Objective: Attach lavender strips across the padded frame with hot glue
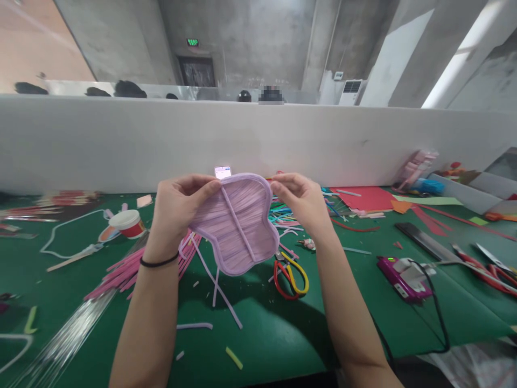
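Observation:
A pale purple wing-shaped piece [242,226], apparently made of fuzzy pipe cleaners, is held up above the table. It has a thick rim and one bar running across its face. My left hand [180,207] pinches its upper left edge between thumb and fingers. At the upper right edge, my right hand [301,202] is closed with thumb and fingertips against the rim. Behind and below the piece lie pliers [297,277] with one red and one yellow handle. Loose lilac pipe cleaner strips [220,288] are scattered beneath it.
Pink pipe cleaners [121,272] lie left on the green table [258,347], near a red and white paper cup [128,223]. A phone [222,172] leans at the white partition [121,143]. To the right are a purple power strip [406,280] with a cable and scissors [495,261].

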### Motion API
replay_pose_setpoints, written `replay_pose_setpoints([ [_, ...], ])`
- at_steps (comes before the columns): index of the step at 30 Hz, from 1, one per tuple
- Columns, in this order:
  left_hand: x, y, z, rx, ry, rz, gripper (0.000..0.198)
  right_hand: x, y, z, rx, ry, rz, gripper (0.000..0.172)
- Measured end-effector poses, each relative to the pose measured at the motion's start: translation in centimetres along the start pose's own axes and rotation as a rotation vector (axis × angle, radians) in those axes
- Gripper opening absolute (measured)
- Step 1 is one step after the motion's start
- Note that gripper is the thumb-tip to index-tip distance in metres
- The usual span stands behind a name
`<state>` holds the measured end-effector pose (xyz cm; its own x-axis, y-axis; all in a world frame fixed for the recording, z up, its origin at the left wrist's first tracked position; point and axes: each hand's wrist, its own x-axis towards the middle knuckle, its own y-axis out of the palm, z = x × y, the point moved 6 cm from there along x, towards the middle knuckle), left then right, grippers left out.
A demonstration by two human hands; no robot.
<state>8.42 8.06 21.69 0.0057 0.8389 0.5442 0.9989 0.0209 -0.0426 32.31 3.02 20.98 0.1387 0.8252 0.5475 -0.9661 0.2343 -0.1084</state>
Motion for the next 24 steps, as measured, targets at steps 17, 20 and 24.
replay_pose_setpoints([
  [17, 0.1, -0.5, 0.3, 0.021, 0.011, -0.061, 0.024, -0.4, 2.1, -0.7, 0.071, 0.123, 0.178, 0.041],
  [20, 0.2, -0.6, 0.2, -0.014, 0.026, -0.066, 0.02, -0.4, 2.3, -0.8, -0.025, 0.092, 0.183, 0.04],
  [24, 0.4, -0.5, 0.3, -0.039, 0.044, -0.072, 0.017, -0.1, 2.2, -1.1, -0.04, 0.063, 0.111, 0.04],
])
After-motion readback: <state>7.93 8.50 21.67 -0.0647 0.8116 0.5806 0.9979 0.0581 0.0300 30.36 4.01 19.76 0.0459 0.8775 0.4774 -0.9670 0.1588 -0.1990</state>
